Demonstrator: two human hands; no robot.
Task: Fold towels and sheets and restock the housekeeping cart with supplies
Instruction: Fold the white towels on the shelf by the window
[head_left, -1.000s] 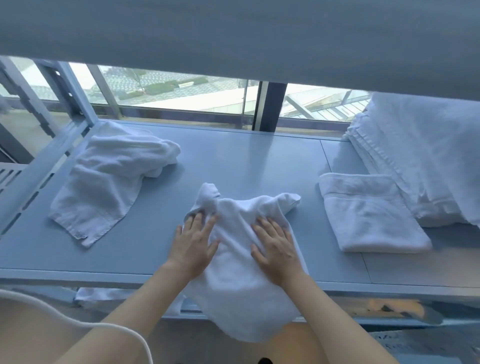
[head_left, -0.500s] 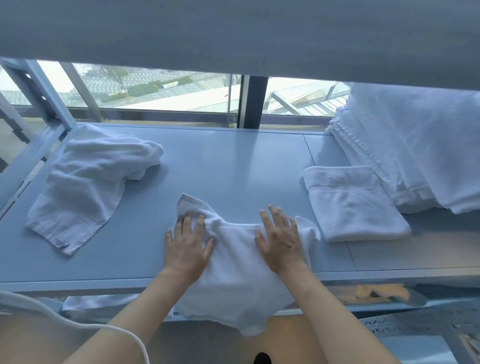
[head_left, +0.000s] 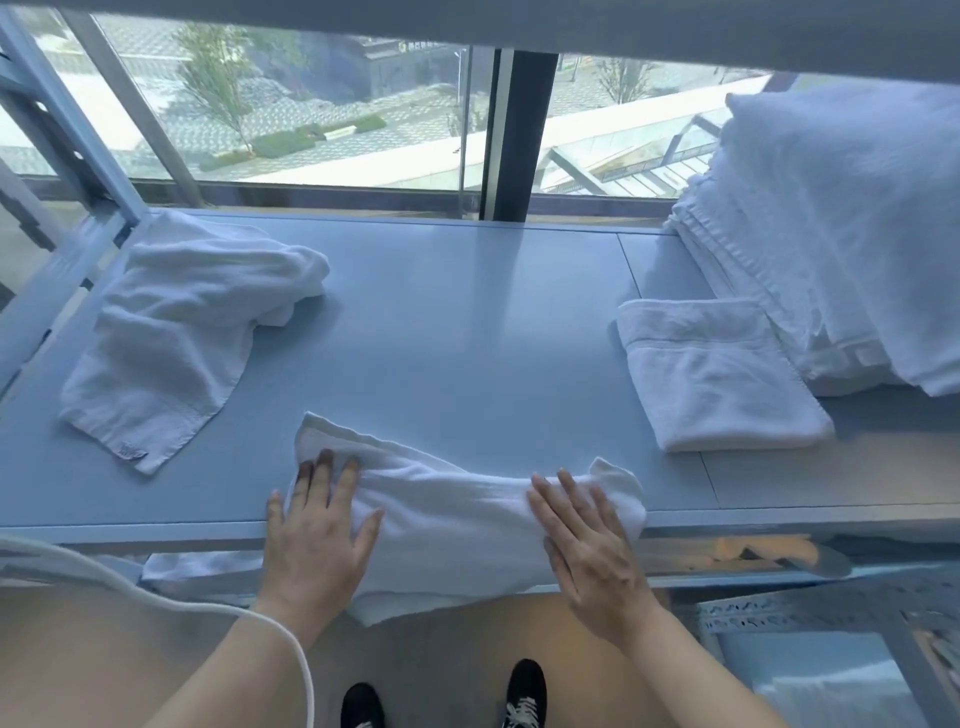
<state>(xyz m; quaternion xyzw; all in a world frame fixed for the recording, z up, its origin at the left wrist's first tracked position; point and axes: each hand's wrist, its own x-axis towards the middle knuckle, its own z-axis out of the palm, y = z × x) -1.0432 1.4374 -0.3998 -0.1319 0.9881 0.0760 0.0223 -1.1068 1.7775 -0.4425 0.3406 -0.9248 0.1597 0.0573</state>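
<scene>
Two black shoes (head_left: 441, 699) stand on the floor at the bottom edge, and a white cable (head_left: 156, 592) curves in from the left. Above them, a white towel (head_left: 457, 514) lies across the front edge of the blue shelf (head_left: 467, 332), its lower part hanging over the lip. The left hand (head_left: 317, 530) rests flat on the towel's left end, fingers straight and spread, gripping nothing. The right hand (head_left: 584, 540) lies flat on its right end, fingers straight and slightly apart, also holding nothing. Farther back on the left lies a crumpled towel (head_left: 182, 332). On the right sits a folded towel (head_left: 711, 379), just beside a tall linen stack (head_left: 841, 234). Beyond the shelf is a window (head_left: 322, 114).
</scene>
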